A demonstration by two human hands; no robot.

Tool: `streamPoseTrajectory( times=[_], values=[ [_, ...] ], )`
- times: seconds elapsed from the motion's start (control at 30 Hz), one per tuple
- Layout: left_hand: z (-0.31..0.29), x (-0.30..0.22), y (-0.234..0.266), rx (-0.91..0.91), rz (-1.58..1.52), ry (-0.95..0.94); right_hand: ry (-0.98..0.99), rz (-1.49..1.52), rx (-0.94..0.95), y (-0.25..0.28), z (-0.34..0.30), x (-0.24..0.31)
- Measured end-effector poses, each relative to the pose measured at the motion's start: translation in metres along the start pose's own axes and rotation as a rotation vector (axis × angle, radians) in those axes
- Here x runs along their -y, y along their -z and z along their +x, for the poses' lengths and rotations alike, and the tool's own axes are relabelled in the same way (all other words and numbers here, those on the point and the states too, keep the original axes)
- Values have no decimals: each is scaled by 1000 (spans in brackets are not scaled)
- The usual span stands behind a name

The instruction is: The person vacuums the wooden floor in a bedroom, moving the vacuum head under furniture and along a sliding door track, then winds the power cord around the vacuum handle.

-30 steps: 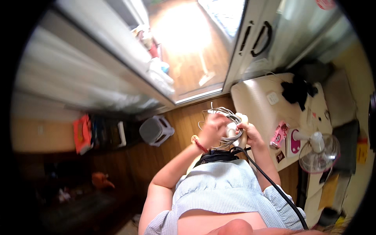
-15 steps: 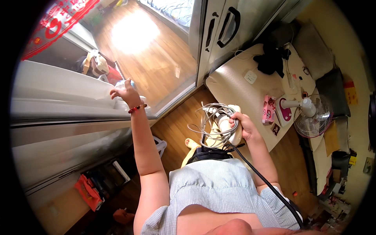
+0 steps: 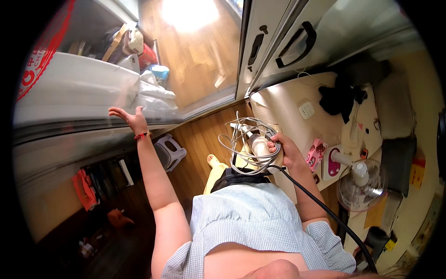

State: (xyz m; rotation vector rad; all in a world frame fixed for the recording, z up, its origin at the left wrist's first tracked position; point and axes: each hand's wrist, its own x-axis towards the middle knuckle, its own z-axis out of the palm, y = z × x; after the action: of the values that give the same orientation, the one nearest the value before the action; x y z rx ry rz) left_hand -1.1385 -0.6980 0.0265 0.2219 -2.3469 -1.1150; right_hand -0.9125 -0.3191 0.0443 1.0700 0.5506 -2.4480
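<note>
My left hand (image 3: 131,120) is stretched out to the left with its fingers spread, holding nothing. It is close to the glass panel (image 3: 93,109), where a faint reflection shows; whether it touches the glass I cannot tell. In front of my waist, my right hand (image 3: 284,149) is closed around a coiled grey cable (image 3: 234,144) and a white, rounded device (image 3: 258,144) inside the loops. Its exact kind is partly hidden by cable and fingers. Several loose loops hang out to the left of that hand.
A cream-covered table (image 3: 278,100) at the right bears a white socket block (image 3: 306,110), a pink tissue pack (image 3: 316,154) and a fan (image 3: 360,174). Left of my feet stands a plastic stool (image 3: 170,151). Bags (image 3: 151,90) lie behind the glass. A door with a black handle (image 3: 299,44) is ahead.
My left hand has moved left and slightly down, its fingers still spread. My right hand keeps its hold on the coiled cable and white device. The whole view has shifted, showing more of the stool.
</note>
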Motion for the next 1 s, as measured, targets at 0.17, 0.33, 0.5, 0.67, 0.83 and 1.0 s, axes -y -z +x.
streamPoseTrajectory(
  times=[0.17, 0.33, 0.5, 0.67, 0.83, 1.0],
  values=[
    [19, 10, 54, 66, -53, 284, 4, -179, 16, -9, 0, 17],
    [5, -106, 60, 278, -550, 568, -26, -233, 34, 3, 5, 36],
    [-21, -163, 30, 329, -178, 0, -33, -159, 78, 3, 21, 41],
    [-30, -186, -7, 454, -276, -66, -14, -172, 134, -5, 23, 45],
    [-4, -168, -22, 409, -310, 76, 0, -136, 126, -2, 25, 53],
    [12, -184, -8, 367, -576, 316, -5, -119, 132, -2, 31, 58]
  ],
)
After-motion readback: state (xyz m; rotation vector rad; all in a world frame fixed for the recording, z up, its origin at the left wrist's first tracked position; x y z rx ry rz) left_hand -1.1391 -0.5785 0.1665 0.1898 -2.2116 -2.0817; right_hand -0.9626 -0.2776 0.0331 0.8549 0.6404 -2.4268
